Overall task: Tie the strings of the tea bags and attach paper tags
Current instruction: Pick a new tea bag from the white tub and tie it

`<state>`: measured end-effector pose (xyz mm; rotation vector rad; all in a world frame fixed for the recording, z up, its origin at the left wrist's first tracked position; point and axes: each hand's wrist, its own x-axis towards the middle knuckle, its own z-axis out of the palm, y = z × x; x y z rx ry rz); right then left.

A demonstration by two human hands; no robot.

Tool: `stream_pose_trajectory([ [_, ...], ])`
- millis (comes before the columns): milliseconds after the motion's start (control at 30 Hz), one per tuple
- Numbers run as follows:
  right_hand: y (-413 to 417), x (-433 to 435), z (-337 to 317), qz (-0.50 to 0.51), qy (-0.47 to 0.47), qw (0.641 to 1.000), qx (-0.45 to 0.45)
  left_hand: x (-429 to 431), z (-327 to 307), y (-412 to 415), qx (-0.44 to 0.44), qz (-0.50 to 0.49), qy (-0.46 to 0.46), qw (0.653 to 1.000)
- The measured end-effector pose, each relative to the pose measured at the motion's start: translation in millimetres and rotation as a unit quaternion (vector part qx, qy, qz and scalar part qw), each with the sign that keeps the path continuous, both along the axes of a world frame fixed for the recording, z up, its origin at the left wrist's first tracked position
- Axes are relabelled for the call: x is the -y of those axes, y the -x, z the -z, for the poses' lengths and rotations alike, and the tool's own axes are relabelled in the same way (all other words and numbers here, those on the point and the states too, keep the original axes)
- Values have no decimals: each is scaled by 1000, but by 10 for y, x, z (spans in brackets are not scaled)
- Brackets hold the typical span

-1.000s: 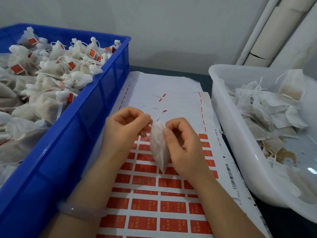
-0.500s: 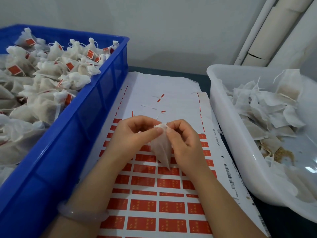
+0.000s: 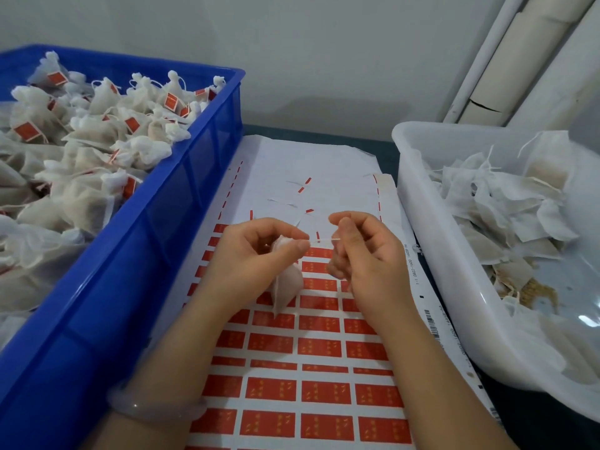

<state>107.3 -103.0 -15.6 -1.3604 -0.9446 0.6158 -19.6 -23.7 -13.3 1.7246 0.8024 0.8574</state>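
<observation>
Gripping tea bag point(image 3: 285, 289), left fingers point(image 3: 292, 247); right fingers point(image 3: 344, 236) pinch taut string point(image 3: 319, 241); tag sheet point(image 3: 324, 393) beneath.

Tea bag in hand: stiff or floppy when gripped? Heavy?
Likely floppy: the tea bag sags below the left hand, its neck bunched. Probably light: a pinch alone carries it. The string stretched to the right hand looks thin, so maybe slippery.

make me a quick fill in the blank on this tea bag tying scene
The left hand grips a tea bag while the right hand pinches its ____.
Tea bags with red tags fill the ____ crate.
Untagged tea bags lie in the ____ tub.
The bracelet sits on the ____ wrist.
Missing words: string; blue; white; left.
</observation>
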Motion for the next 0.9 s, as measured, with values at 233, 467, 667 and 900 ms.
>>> stream_pose_trajectory([
  [233,-35,67,-44,-28,50,977,207,-12,-2,34,-78,6,-136,988],
  [467,-60,115,-78,-104,-12,977,185,1,-29,44,-17,-2,-118,993],
  [667,-19,109,-75,-139,-22,968,207,0,-71,62,36,55,14,998],
  [900,-59,87,-12,-174,6,973,154,3,-90,93,52,167,10,985],
])
